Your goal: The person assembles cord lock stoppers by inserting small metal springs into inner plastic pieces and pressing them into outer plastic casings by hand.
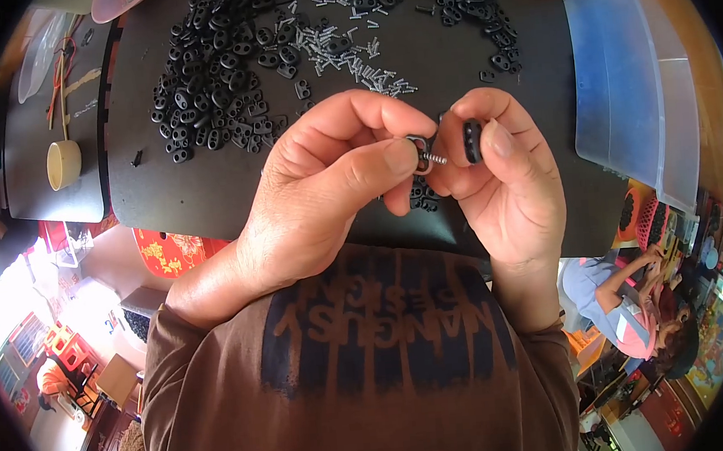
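Over the near part of the dark table (154,190), both my hands are raised close together. Between thumb and fingers, my left hand (312,174) pinches a small black cord-lock piece (419,144). A short metal spring (436,159) sticks out of that piece toward the right. My right hand (509,177) grips a rounded black cord-lock shell (472,141) by its edges, a small gap away from the spring. Beyond the hands lie a heap of black cord-lock shells (213,77) and a scatter of loose springs (341,51). Several small black pieces (423,196) show below my fingers.
A translucent blue plastic bin (619,73) stands at the right. To the left, a second dark table (32,194) bears a cream cup with a long handle (64,165). A pink bowl (115,1) shows at the top edge. Another person (614,300) works at the far right.
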`<state>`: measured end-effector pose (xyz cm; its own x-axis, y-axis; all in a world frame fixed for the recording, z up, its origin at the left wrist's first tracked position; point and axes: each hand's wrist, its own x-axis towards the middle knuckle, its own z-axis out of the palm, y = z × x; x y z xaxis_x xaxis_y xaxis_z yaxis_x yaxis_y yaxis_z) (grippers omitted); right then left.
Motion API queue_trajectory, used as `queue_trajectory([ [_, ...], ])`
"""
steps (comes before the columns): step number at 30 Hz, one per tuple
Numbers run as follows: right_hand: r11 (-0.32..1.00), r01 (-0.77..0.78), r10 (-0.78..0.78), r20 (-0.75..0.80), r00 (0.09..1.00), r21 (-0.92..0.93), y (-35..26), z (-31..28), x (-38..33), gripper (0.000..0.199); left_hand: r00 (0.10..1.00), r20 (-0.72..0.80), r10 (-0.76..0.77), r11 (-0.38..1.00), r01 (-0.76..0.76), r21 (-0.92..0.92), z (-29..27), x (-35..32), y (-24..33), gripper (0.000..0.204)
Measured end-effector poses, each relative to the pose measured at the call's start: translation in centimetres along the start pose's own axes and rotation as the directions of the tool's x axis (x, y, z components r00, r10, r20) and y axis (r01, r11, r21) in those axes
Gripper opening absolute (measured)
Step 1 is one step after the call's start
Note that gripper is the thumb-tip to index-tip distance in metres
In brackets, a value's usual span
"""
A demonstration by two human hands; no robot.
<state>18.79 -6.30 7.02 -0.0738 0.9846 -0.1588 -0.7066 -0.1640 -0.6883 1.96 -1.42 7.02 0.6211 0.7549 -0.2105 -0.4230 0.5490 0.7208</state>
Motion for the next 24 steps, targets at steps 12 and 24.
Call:
queue_trajectory([
  [12,0.944,0.205,-0.215,-0.009,0.977,-0.258,1.3,1.1,-0.5,0.023,0.991,0.133,-0.002,0.962,0.038,-0.270,-0.8,0.6,-0.9,0.018],
  [24,0.730,0.400,-0.322,0.237,0.916,-0.554,1.0,-0.8,-1.2,0.027,0.990,0.140,-0.027,0.957,0.066,-0.283,-1.1,0.3,-1.5,0.019],
])
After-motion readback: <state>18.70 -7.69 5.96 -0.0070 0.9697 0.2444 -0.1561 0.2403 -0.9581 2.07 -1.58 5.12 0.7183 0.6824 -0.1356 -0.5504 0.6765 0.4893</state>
